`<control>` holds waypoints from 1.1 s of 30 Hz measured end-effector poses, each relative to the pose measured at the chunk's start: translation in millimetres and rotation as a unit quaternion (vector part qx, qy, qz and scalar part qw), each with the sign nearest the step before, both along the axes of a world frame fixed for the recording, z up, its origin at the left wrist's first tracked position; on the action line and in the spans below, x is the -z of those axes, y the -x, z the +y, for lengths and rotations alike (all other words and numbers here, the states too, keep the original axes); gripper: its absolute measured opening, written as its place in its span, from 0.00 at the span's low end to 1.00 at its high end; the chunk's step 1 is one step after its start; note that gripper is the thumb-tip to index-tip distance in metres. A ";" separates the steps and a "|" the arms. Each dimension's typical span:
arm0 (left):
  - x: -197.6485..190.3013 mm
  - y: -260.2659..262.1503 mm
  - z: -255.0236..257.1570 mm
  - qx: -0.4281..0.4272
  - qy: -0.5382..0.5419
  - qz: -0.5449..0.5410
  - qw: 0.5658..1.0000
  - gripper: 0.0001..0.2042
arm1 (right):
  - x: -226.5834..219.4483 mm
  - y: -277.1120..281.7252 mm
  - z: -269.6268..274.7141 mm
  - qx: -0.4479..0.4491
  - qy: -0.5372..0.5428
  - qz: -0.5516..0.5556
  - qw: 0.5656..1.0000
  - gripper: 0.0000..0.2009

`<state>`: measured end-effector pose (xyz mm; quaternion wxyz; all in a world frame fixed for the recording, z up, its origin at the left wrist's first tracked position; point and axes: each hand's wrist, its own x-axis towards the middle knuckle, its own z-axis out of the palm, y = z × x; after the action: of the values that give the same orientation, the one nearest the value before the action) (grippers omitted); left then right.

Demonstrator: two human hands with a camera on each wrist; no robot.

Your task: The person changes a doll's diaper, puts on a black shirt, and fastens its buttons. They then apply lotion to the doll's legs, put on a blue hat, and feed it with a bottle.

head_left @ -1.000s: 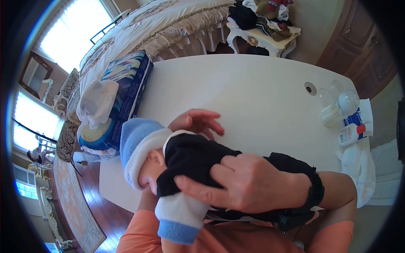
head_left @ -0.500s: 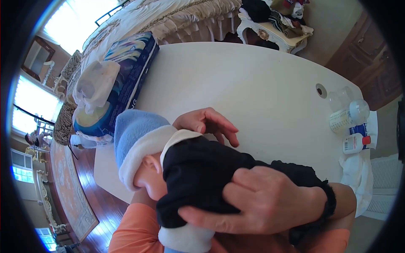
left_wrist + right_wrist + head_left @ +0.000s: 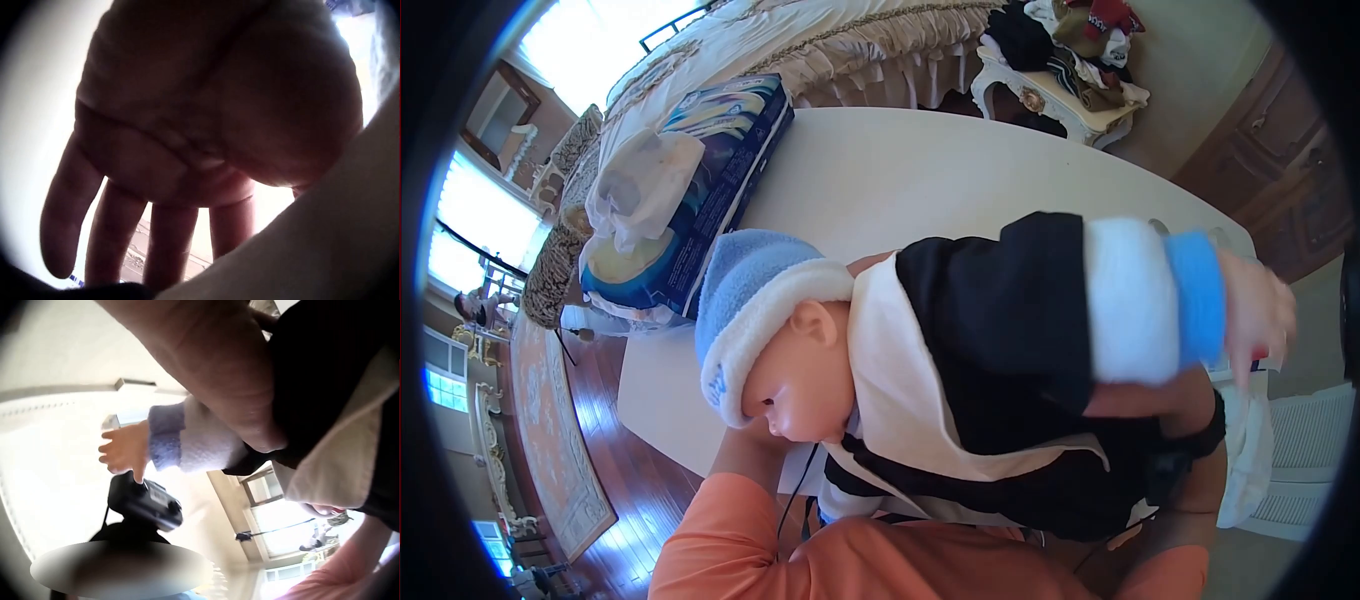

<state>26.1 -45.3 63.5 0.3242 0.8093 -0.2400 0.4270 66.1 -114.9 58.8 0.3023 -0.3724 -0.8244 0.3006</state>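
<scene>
A baby doll (image 3: 805, 375) in a blue hat (image 3: 765, 270) with a white fleece brim lies across my left arm, wearing a black jacket (image 3: 990, 320) with a cream collar over a white and blue fleece sleeve (image 3: 1133, 300). My right hand (image 3: 212, 381) grips the black sleeve at the doll's upper arm, thumb pressed on the cloth in the right wrist view. The doll's arm points right, its small hand (image 3: 1260, 310) sticking out of the blue cuff. My left hand (image 3: 162, 137) is behind the doll in the head view; the left wrist view shows its palm with fingers extended.
A blue diaper pack (image 3: 720, 190) with a white plastic bag (image 3: 645, 185) on it stands at the white table's (image 3: 920, 170) left side. White cloth (image 3: 1250, 450) hangs at the right edge. A bed (image 3: 850, 50) and a small bench (image 3: 1060, 95) piled with clothes stand beyond.
The doll has rolled so its face and front show more. Its sleeved arm has swung from low near my lap to the right. My right hand has moved behind that sleeve.
</scene>
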 end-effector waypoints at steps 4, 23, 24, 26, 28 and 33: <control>-0.2 -32.2 19.6 -0.098 -0.094 -0.079 0.988 0.25 | 21.7 2.2 8.4 0.037 0.088 0.123 0.988 0.32; -0.9 8.6 79.5 -0.117 -0.103 -0.170 0.973 0.18 | 13.1 22.1 29.5 0.082 -0.049 0.089 0.991 0.23; -3.7 25.3 94.5 -0.115 -0.071 -0.161 0.978 0.18 | 11.7 23.4 32.2 0.066 -0.014 0.116 0.991 0.24; -0.2 61.8 103.2 -0.069 0.000 -0.113 0.991 0.18 | 8.1 18.5 36.2 0.059 0.031 0.142 0.988 0.25; 8.0 103.1 110.4 0.001 0.103 -0.047 0.994 0.18 | 10.5 6.3 47.3 -0.025 0.126 0.151 0.980 0.26; 70.7 190.4 100.3 0.204 0.358 0.125 0.903 0.19 | 38.7 -7.3 71.0 0.033 0.356 0.146 0.923 0.18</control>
<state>-164.3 55.0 -7.2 0.6994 0.6190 -0.1887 0.3034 73.4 -43.9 20.2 0.2762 -0.4342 -0.5974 0.6151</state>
